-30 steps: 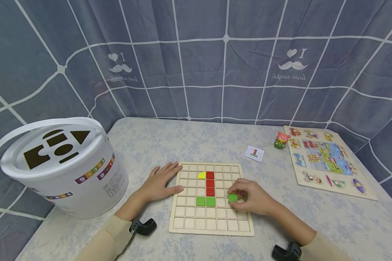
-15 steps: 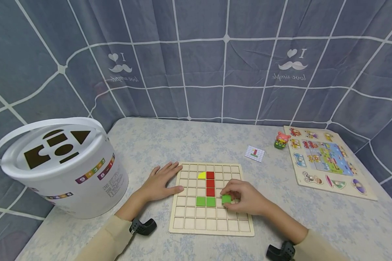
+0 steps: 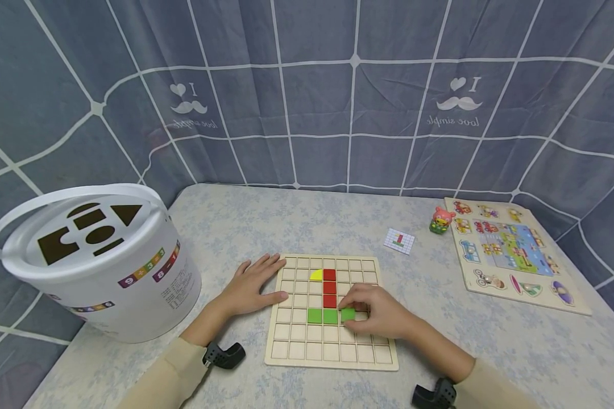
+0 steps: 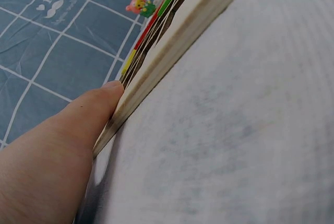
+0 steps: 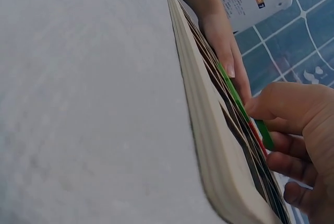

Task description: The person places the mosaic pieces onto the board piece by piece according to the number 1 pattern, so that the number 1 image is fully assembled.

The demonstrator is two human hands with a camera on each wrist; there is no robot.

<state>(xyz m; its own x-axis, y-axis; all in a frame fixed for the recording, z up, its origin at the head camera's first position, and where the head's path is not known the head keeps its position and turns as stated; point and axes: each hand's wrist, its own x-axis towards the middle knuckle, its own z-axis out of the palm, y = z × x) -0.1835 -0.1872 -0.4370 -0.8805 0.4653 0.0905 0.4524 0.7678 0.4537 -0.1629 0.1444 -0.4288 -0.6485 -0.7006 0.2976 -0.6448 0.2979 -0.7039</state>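
My right hand (image 3: 381,311) pinches a green square tile (image 3: 347,314) between thumb and fingers, just right of two green tiles (image 3: 322,316) set side by side in the wooden grid board (image 3: 332,362). A column of red tiles (image 3: 330,288) rises above the right one of that pair, with a yellow quarter-round piece (image 3: 316,275) at its upper left. Fingers spread, my left hand (image 3: 251,287) rests at the board's left edge, its thumb on the rim. The right wrist view shows the held tile (image 5: 265,134) tilted slightly over the board.
A small card (image 3: 399,241) with a printed grid pattern lies behind the board. Farther right are a pink and green figurine (image 3: 441,220) and a wooden picture puzzle (image 3: 517,255). A large white bucket (image 3: 102,272) with shaped holes in its lid stands at the left.
My right hand has carried the green tile leftward across the board, close to the two green tiles. The left hand has stayed in place.
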